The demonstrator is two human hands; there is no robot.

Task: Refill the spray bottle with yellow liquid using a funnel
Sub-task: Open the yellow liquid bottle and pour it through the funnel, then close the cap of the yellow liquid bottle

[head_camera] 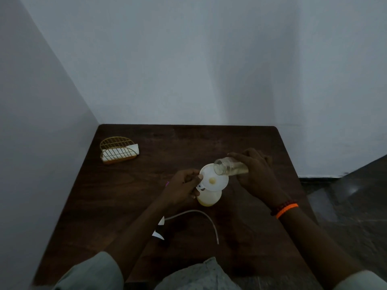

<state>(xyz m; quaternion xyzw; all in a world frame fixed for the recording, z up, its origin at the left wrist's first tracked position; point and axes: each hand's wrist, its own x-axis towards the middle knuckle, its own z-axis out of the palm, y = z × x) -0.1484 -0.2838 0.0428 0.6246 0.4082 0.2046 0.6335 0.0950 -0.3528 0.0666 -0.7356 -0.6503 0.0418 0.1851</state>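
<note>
Pouring looks nearly done: the right hand (254, 171), grip clamped on a tipped glass jar (230, 166), drains the last yellow liquid into the funnel (213, 179); the left hand (183, 188) grips the partly filled spray bottle (209, 198) mid-worktop (129, 195), its trigger head (160, 228) unfitted nearby

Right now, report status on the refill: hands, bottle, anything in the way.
Left hand steadying funnel on bottle. Right hand tipping jar over funnel, yellow liquid pooled at its centre. Spray tube lies on table, clear of the pour.
</note>
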